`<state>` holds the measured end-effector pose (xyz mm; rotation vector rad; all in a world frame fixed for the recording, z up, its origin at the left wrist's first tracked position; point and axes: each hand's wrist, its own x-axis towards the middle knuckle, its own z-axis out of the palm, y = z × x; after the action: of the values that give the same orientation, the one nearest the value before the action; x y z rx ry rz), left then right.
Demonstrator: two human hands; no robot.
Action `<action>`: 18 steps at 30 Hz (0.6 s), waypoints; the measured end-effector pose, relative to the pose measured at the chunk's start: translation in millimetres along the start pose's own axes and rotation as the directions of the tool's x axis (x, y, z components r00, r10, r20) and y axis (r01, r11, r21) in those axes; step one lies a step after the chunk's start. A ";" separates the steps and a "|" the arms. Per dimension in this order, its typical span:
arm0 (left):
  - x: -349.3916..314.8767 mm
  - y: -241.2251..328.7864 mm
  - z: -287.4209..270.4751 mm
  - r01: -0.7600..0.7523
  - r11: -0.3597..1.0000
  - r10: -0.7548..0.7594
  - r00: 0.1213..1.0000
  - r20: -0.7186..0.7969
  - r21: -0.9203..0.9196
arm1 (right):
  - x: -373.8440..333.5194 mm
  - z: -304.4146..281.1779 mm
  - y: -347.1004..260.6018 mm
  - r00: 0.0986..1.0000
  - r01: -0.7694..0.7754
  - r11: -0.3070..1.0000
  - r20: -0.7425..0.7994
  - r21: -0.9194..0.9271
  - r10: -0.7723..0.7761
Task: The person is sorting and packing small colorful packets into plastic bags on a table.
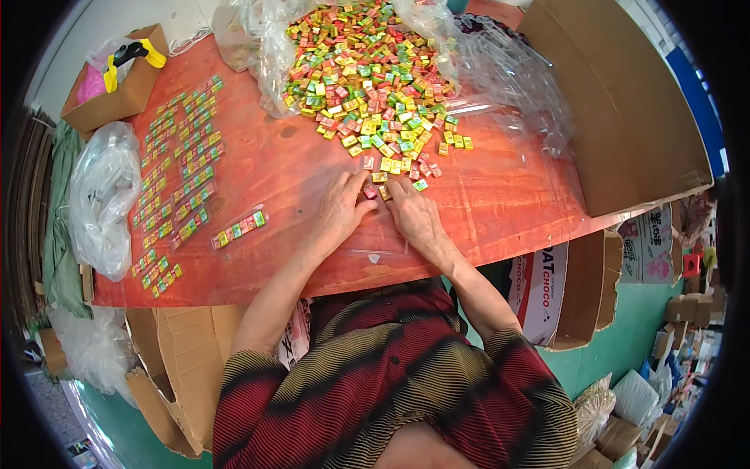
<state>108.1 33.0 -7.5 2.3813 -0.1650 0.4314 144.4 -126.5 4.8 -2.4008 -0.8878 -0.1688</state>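
Around the centre of the frame, the left hand (341, 211) curves thumb and forefinger about a dark red box (369, 191); I cannot tell whether they pinch it. The right hand (414, 213) has fingertips at a yellow box (384, 192), its grip likewise unclear. The box pile (375, 66) crowds the upper centre. Bare red tabletop (508, 199) stretches rightward to the carton (625, 109); its near edge passes beneath both forearms. Left of centre, a strip of boxes (238, 230) lies apart from the left hand.
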 end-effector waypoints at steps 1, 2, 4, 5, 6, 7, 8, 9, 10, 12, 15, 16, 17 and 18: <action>0.2 -0.1 1.0 -0.006 1.000 0.006 1.000 0.003 -0.003 | -1.5 -4.7 -1.7 0.999 -0.041 0.999 0.002 -0.015 0.041; -0.8 -0.3 1.3 0.007 1.000 -0.007 1.000 0.025 0.015 | -2.6 -9.0 -0.9 0.999 -0.044 0.999 0.000 -0.016 0.044; -1.4 1.5 2.5 0.018 0.999 -0.020 0.999 0.047 0.032 | -6.5 -18.2 6.5 0.988 -0.156 0.979 -0.005 -0.134 0.157; 0.7 7.5 3.2 0.039 0.998 -0.041 0.997 0.058 0.042 | -6.5 -20.9 11.9 0.983 -0.179 0.974 -0.070 -0.135 0.171; 2.1 12.0 4.7 0.059 0.997 -0.063 0.996 0.068 0.054 | -7.4 -20.1 15.5 0.982 -0.182 0.974 -0.072 -0.138 0.173; 1.3 13.4 8.2 0.056 0.997 -0.060 0.996 0.069 0.052 | -8.7 -18.1 19.4 0.978 -0.188 0.971 -0.116 -0.147 0.172; 0.9 13.3 12.5 0.048 0.998 -0.050 0.998 0.049 0.045 | -8.5 -17.3 22.2 0.972 -0.194 0.969 -0.161 -0.156 0.169; 1.2 13.4 16.0 0.040 0.998 -0.041 0.999 0.028 0.038 | -8.5 -16.6 20.3 0.971 -0.224 0.960 -0.127 -0.166 0.205; 2.3 13.7 19.1 0.036 0.999 -0.037 0.999 0.029 0.037 | -9.0 -15.3 19.9 0.970 -0.226 0.960 -0.130 -0.167 0.206; 3.4 15.7 21.7 0.019 0.999 -0.020 1.000 0.022 0.050 | -12.3 -9.5 20.0 0.983 -0.163 0.980 -0.106 -0.116 0.151; 6.9 17.6 22.1 0.034 0.997 -0.037 0.998 0.049 0.067 | -13.5 -7.5 19.4 0.992 -0.107 0.993 -0.070 -0.048 0.104; 7.1 17.8 21.1 0.032 0.997 -0.036 0.998 0.052 0.066 | -13.5 -8.8 18.7 0.996 -0.052 0.999 -0.074 0.007 0.052; 7.6 18.0 19.4 0.035 0.997 -0.039 0.998 0.057 0.072 | -12.3 -11.7 20.3 0.996 -0.053 0.999 -0.075 0.006 0.053; 8.1 18.6 18.5 0.038 0.996 -0.043 0.997 0.063 0.077 | -9.7 -15.7 23.7 0.990 -0.118 0.993 -0.080 -0.017 0.116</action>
<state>116.1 6.8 -6.0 2.4705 -0.1312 0.3470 153.1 -155.3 3.8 -2.4402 -0.7105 -0.2278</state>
